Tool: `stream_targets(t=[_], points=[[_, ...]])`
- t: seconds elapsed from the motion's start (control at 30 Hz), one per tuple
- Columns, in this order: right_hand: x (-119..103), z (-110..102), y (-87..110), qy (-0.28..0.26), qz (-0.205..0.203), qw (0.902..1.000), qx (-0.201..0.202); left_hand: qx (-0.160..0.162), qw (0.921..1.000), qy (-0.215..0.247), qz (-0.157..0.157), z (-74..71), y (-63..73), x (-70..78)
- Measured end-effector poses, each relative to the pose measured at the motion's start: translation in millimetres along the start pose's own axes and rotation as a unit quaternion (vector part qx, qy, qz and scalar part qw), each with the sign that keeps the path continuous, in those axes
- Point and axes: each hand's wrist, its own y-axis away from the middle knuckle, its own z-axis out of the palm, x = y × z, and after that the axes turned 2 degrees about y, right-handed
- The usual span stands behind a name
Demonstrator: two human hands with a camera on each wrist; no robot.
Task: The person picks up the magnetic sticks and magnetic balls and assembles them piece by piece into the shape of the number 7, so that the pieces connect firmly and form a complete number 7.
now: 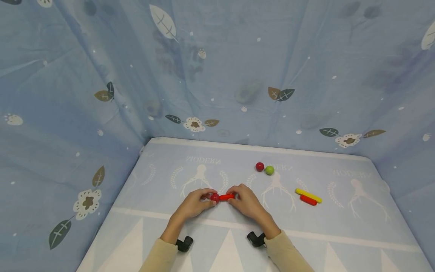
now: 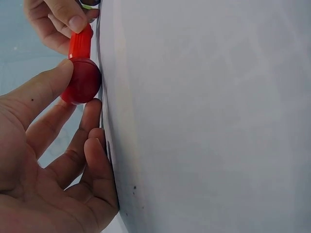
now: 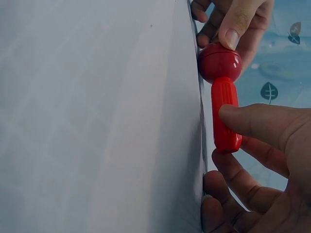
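My left hand (image 1: 195,204) pinches a dark red ball (image 1: 215,197) between thumb and fingers, just above the table. In my right hand (image 1: 247,201) is a short bright red rod (image 1: 226,197), gripped by thumb and fingertips. One end of the rod (image 3: 225,116) touches the ball (image 3: 220,63), in line with it. Ridges run along the rod's side, as the right wrist view shows. From the left wrist, the ball (image 2: 82,81) appears with the thumb on its near side and the fingers behind it.
Farther back on the table (image 1: 238,234) lie another red ball (image 1: 259,167) and a green ball (image 1: 270,170), side by side. To the right, a longer yellow rod (image 1: 308,195) lies against a second short red rod (image 1: 308,200). Blue patterned cloth (image 1: 217,75) hangs behind the table.
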Motion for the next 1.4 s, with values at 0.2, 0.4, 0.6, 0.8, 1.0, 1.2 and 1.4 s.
stream_targets(t=[0.2,0.4,0.6,0.8,1.0,1.2,1.4], points=[[1.8,-3.3,2.0,-0.004,0.025,0.9997,-0.003,0.001,1.0000,0.000,-0.001,0.8,-0.3,-1.5],[8.5,-15.3,5.9,-0.022,0.053,0.9982,0.017,0.001,1.0000,-0.002,-0.009,0.7,-1.0,-1.6],[24.2,-34.8,8.9,-0.047,0.071,0.9941,0.066,0.000,0.9999,0.002,-0.012,-0.1,0.5,1.4],[43.2,-57.8,9.2,-0.064,0.103,0.9842,0.129,-0.001,0.9999,0.003,-0.011,-0.3,1.4,3.6],[58.0,-78.4,6.4,-0.051,0.126,0.9710,0.197,-0.004,1.0000,0.003,-0.007,-0.5,0.8,5.7],[74.7,-86.3,-0.3,-0.051,0.165,0.9548,0.242,-0.003,0.9999,0.003,-0.009,-0.6,0.0,4.8],[86.5,-85.5,-6.3,-0.075,0.222,0.9483,0.214,-0.005,1.0000,0.001,-0.007,-1.0,0.7,2.7]])
